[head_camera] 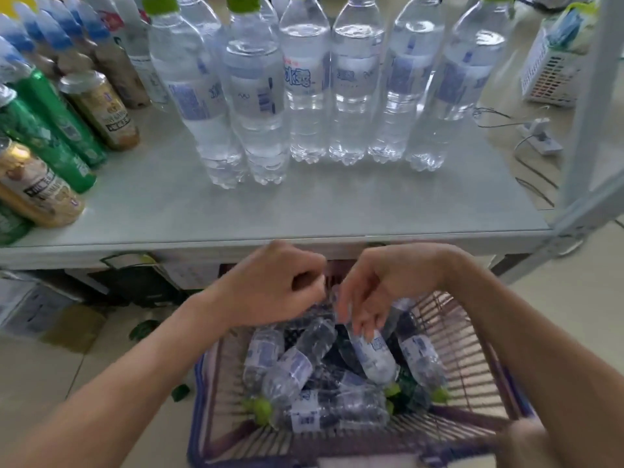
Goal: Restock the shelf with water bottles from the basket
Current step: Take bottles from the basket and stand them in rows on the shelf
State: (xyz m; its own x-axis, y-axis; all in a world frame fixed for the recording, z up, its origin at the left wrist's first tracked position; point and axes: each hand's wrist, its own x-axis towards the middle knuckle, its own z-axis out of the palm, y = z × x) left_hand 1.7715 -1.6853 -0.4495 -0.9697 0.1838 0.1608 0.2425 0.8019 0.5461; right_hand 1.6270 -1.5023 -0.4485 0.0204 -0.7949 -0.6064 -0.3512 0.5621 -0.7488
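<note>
A wire basket with a purple rim [197,403] stands on the floor below the shelf edge and holds several clear water bottles with green caps, lying down. My right hand [374,292] reaches in, its fingertips closed around the base of one water bottle [373,356]. My left hand [273,285] hovers with curled fingers over the base of another bottle [315,336]; whether it grips it is hidden. On the grey shelf [337,211] above, several water bottles [305,96] stand upright in a row.
Green and gold drink bottles [101,109] fill the shelf's left side. The shelf's metal post [587,113] rises at the right. Beyond it stand a white basket [550,76] and a power strip [540,136] with cables. Cardboard boxes [30,305] sit under the shelf at left.
</note>
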